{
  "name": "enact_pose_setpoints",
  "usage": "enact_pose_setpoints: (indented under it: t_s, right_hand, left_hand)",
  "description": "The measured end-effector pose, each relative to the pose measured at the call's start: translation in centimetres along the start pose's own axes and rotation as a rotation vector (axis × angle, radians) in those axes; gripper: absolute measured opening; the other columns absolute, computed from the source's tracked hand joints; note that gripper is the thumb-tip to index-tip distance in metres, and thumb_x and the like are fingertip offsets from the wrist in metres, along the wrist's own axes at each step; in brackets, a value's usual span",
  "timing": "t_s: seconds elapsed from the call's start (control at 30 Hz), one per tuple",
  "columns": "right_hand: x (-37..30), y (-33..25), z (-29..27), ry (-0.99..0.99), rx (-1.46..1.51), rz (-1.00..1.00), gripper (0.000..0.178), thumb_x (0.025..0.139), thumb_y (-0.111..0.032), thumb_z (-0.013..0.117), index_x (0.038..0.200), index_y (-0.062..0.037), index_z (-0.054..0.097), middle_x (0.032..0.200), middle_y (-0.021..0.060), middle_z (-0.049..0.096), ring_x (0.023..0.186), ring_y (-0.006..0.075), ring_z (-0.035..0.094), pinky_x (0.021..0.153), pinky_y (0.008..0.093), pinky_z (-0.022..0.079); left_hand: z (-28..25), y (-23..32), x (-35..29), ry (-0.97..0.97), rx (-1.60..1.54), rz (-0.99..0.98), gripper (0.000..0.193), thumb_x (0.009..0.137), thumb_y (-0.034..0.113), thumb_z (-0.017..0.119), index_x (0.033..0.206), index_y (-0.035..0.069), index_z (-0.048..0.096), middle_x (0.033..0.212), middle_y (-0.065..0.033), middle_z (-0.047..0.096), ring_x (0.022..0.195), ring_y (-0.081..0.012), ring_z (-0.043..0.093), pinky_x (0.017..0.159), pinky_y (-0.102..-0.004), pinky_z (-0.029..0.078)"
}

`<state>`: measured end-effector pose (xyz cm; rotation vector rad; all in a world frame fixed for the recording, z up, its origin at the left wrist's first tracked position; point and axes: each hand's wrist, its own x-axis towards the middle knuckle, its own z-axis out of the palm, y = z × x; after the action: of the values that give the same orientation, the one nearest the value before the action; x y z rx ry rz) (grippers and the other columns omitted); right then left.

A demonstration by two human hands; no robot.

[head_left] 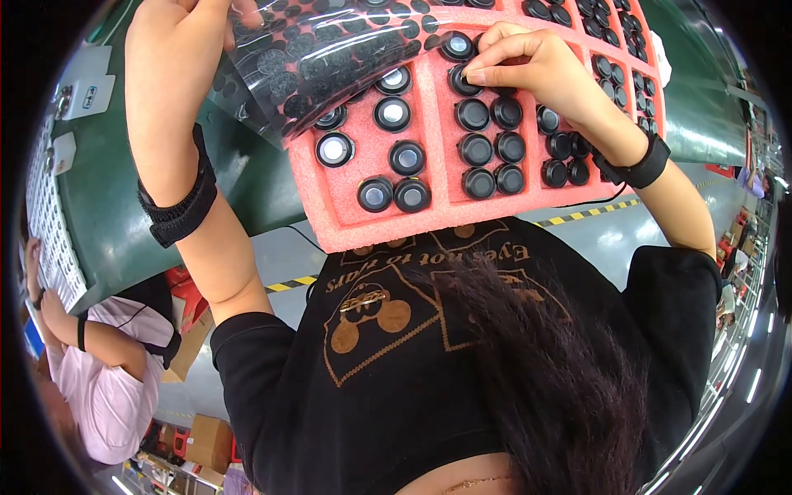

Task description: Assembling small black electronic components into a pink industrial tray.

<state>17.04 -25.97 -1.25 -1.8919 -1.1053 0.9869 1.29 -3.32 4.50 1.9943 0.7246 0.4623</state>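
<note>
A clear sheet of round black stickers (330, 49) hangs bent over the far left of a pink foam tray (330, 235). My left hand (186, 25) grips this sheet at its far left side, with the fingers partly cut off by the picture's edge. In the tray's compartments stand several small black round parts (477, 148); those in the near left one show pale round tops (334, 149). My right hand (532, 66) pinches one black round part (464, 80) in the middle compartment, thumb and fingers against its top. Whether a sticker is under those fingertips is hidden.
The tray rests on a green work surface (264, 181), its near edge close to my body. At the left, a co-worker in a pink shirt (115, 371) reaches to a white slotted rack (58, 231). Cardboard boxes (209, 441) stand on the floor behind.
</note>
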Motion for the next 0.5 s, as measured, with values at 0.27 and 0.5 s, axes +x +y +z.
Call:
enact_pose_setpoints:
  t_s: [0.27,0.5]
  right_hand:
    - [0.0,-0.3,0.7,0.030,-0.193,-0.103,0.011,0.075,-0.005,0.067,0.085,-0.0004,0.066,0.084,0.0008,0.054,0.082,0.0103,0.053,0.077,0.0225,0.043]
    - [0.1,-2.4,2.0,0.178,-0.461,-0.259,0.032,0.073,0.000,0.066,0.102,-0.0017,0.054,0.093,0.0039,0.053,0.081,0.0105,0.056,0.077,0.0224,0.044]
  left_hand:
    - [-0.5,0.0,0.1,-0.006,0.013,0.018,0.025,0.091,0.016,0.046,0.073,0.002,0.055,0.051,0.0002,0.052,0.040,-0.0025,0.042,0.039,-0.0149,0.030]
    - [-0.3,-0.3,-0.3,-0.006,0.009,0.032,0.025,0.091,0.016,0.046,0.073,0.002,0.055,0.051,0.0004,0.052,0.040,-0.0028,0.042,0.039,-0.0151,0.030]
